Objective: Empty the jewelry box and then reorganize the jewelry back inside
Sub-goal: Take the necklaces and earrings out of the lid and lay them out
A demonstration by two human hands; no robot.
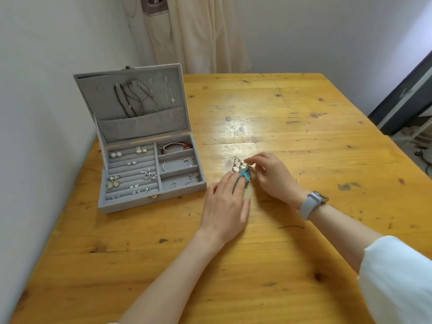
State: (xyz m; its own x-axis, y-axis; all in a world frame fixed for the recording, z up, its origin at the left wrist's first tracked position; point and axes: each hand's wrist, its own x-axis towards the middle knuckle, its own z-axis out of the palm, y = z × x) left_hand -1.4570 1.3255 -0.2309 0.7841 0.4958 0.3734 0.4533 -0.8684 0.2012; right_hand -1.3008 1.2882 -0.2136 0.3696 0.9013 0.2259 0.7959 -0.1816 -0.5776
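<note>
Emptying barely begun: both hands, left [224,202] and right [271,176], pinch 1 turquoise drop-earring cluster [242,173] on the worktop [304,136], while the jewelry box [149,174], left of the grip, stays nearly full.

Readable text: none anywhere in view.
Jewelry box [131,127]: grey lining, no label or brand visible.
Watch [313,203]: face turned away, no digits legible.
Table [304,141]: bare wood, no markings.
</note>
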